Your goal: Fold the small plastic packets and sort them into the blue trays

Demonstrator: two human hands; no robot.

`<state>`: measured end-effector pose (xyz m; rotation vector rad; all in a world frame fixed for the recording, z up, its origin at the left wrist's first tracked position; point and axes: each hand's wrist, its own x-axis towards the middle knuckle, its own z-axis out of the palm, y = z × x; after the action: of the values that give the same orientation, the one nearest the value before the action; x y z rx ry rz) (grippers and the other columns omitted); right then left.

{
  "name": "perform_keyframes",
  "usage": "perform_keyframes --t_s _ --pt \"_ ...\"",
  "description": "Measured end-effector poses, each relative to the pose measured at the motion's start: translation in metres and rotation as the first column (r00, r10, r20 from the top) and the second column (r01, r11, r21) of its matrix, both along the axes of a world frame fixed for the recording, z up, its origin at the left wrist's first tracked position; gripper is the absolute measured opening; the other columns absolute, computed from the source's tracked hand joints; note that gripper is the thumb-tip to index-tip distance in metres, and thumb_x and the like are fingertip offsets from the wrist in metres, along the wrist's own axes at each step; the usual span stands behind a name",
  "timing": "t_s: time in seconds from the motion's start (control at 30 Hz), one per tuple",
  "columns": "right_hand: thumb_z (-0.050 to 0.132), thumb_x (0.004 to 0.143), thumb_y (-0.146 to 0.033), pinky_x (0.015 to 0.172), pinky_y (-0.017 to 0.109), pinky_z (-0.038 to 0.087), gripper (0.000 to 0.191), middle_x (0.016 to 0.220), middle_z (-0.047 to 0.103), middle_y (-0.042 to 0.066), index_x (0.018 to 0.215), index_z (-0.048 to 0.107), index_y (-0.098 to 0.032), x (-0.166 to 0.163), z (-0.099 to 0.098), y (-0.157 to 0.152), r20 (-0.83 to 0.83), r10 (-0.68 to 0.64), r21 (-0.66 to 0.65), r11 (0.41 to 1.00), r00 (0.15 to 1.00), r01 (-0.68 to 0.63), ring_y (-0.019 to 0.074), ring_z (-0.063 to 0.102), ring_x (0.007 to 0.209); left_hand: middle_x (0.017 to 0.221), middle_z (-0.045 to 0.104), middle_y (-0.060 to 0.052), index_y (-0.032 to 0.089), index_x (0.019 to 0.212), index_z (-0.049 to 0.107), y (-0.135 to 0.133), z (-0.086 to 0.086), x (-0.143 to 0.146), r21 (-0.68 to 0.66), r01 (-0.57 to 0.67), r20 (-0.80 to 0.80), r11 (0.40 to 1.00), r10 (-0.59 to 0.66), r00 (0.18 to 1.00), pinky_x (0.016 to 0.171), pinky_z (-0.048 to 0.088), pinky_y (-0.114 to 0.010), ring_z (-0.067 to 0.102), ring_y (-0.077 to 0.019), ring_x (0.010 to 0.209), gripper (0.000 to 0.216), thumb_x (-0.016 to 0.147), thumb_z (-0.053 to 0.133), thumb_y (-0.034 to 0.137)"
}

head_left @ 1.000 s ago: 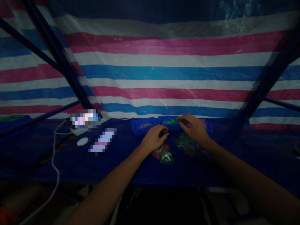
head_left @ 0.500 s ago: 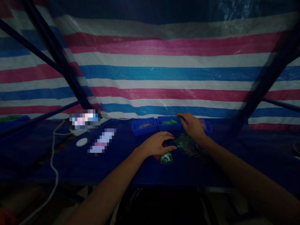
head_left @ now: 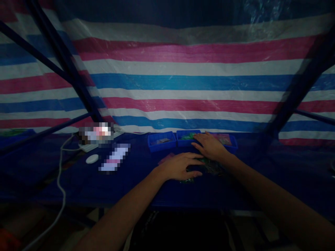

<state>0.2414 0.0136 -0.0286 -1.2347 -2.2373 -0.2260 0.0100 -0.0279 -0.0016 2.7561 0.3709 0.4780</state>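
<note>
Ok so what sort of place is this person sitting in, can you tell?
Probably a small makeshift work booth: striped plastic sheeting hangs behind a dark blue metal frame, and small blue bins stand in a row on a blue tabletop.

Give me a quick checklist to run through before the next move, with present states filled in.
1. Three blue bins upright: ok.
2. Green bags inside middle bin: ok.
3. Left hand open: ok, spread palm down.
4. Right hand clear of middle bin: not ok, overlaps it in view.
5. Right hand gripping a bag: cannot tell.
6. White cable clear of both hands: ok.
</note>
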Motion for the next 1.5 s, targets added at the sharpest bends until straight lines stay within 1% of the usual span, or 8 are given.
perform_keyframes --t_s 0.13,0.27,0.4,0.6,0.77,1.17,1.33,1.5 --pt "0.045 0.100 -0.043 0.116 0.056 0.033 0.042 0.133 0.065 0.012 0.132 0.061 -0.022 -0.003 0.008 -0.007 -0.071 -0.020 0.034 0.999 0.997 0.022 0.0308 0.057 0.127 0.146 0.055 -0.007 0.029 0.139 0.057 -0.001 -0.003 0.001 0.038 -0.057 0.017 0.998 0.056 0.998 0.113 0.042 -0.043 0.052 -0.0267 0.133 0.054 0.090 0.065 0.049" --pt "0.042 0.101 -0.042 0.113 0.053 0.037 0.042 0.128 0.067 0.012 0.133 0.060 -0.021 -0.004 0.024 -0.016 -0.145 -0.046 0.102 0.993 0.988 0.061 0.0311 0.058 0.123 0.153 0.047 -0.009 0.028 0.145 0.050 -0.013 0.004 0.008 0.142 -0.031 0.010 0.989 0.029 1.000 0.118 0.033 -0.048 0.043 -0.0298 0.141 0.063 0.090 0.061 0.056" --pt "0.042 0.101 -0.043 0.111 0.053 0.039 0.043 0.129 0.066 0.011 0.136 0.058 -0.023 -0.002 0.040 -0.027 -0.196 -0.022 0.124 0.991 0.980 0.047 0.0321 0.056 0.124 0.154 0.045 -0.008 0.027 0.146 0.048 -0.028 0.007 0.032 0.269 0.080 -0.078 0.960 -0.061 0.995 0.120 0.027 -0.051 0.034 -0.0337 0.145 0.069 0.088 0.059 0.063" --pt "0.045 0.100 -0.044 0.109 0.054 0.041 0.042 0.126 0.067 0.010 0.136 0.057 -0.026 -0.002 0.045 -0.038 -0.216 -0.004 0.112 0.993 0.976 0.029 0.0322 0.058 0.121 0.152 0.047 -0.012 0.024 0.142 0.054 -0.024 -0.005 0.078 0.410 0.042 -0.107 0.911 0.003 0.994 0.118 0.024 -0.056 0.032 -0.0374 0.145 0.064 0.091 0.050 0.064" --pt "0.048 0.099 -0.043 0.109 0.053 0.043 0.044 0.133 0.063 0.010 0.139 0.054 -0.026 -0.003 0.042 -0.039 -0.177 0.049 0.070 0.997 0.983 -0.037 0.0317 0.056 0.124 0.147 0.053 -0.010 0.025 0.137 0.059 -0.017 -0.016 0.083 0.415 0.034 -0.095 0.909 0.006 0.995 0.118 0.024 -0.053 0.036 -0.0326 0.143 0.049 0.100 0.041 0.052" --pt "0.047 0.099 -0.039 0.106 0.049 0.046 0.040 0.127 0.065 0.011 0.136 0.055 -0.025 -0.004 0.039 -0.038 -0.214 0.054 0.058 0.997 0.975 -0.043 0.0306 0.059 0.120 0.138 0.060 -0.005 0.031 0.131 0.062 0.000 -0.003 0.020 0.248 -0.073 -0.077 0.966 0.094 0.993 0.117 0.030 -0.048 0.046 -0.0293 0.137 0.037 0.096 0.054 0.041" --pt "0.045 0.101 -0.038 0.102 0.049 0.049 0.037 0.122 0.066 0.011 0.134 0.055 -0.024 -0.004 0.043 -0.043 -0.253 0.071 0.075 0.996 0.965 -0.053 0.0291 0.061 0.116 0.149 0.049 -0.012 0.022 0.139 0.055 -0.018 0.002 0.044 0.356 -0.095 -0.056 0.930 0.123 0.991 0.119 0.023 -0.054 0.035 -0.0341 0.143 0.055 0.096 0.048 0.056" --pt "0.043 0.102 -0.037 0.099 0.047 0.050 0.035 0.117 0.066 0.011 0.132 0.056 -0.023 -0.005 0.045 -0.048 -0.296 0.072 0.067 0.996 0.953 -0.054 0.0278 0.063 0.110 0.142 0.056 -0.011 0.023 0.134 0.060 -0.033 -0.007 0.083 0.452 0.029 -0.101 0.892 0.018 0.995 0.119 0.022 -0.051 0.039 -0.0328 0.141 0.055 0.096 0.046 0.059"
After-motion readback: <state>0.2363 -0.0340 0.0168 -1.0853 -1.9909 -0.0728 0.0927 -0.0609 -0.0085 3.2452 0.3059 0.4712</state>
